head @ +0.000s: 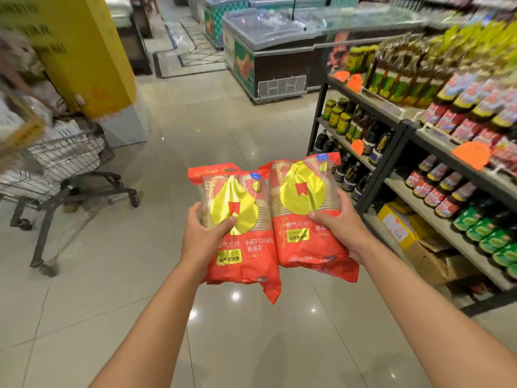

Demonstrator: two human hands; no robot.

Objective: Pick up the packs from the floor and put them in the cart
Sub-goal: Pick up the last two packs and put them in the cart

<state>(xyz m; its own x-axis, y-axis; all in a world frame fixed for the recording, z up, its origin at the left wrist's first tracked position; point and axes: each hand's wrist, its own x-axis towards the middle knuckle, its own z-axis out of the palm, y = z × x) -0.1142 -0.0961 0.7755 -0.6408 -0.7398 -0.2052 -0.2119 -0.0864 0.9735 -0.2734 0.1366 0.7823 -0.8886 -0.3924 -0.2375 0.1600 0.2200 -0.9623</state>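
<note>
Two red packs of paper cups with a gold drop on the front are held up side by side above the tiled floor. My left hand (204, 233) grips the left pack (243, 247) from its left side, thumb on the front. My right hand (342, 228) grips the right pack (305, 219) from its right side. The packs touch each other in the middle. The wire shopping cart (64, 161) stands at the left, well apart from the packs, with pale goods inside it.
Dark metal shelves (397, 141) with bottles and jars run along the right. Cardboard boxes (430, 256) sit on the bottom shelf. A yellow pillar (92, 54) stands behind the cart. Chest freezers (274, 51) are further back. Glossy floor tiles lie between me and the cart.
</note>
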